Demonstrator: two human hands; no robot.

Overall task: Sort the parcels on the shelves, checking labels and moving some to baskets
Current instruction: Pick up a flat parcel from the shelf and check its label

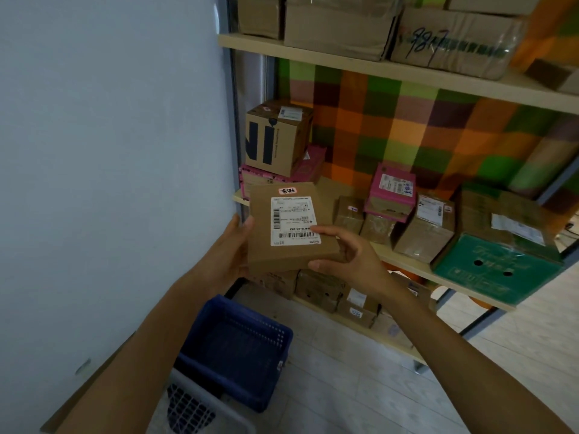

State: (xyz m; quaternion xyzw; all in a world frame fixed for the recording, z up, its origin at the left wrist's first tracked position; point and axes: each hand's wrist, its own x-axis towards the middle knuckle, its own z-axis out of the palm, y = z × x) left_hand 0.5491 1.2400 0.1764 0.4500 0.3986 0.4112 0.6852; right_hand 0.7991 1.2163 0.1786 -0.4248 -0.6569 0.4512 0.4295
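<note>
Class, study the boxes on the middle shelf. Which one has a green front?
The large box at the right end of the shelf: its front is green with two holes; the others are brown or pink.

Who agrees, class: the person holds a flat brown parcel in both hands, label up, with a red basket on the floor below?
Not quite. The head view shows the basket is blue, not red. The rest holds: the left hand and right hand hold the flat brown parcel, label up.

bare forearms (438, 333), left grip (230, 249), right grip (354, 258), short thumbnail (313, 264)
</note>
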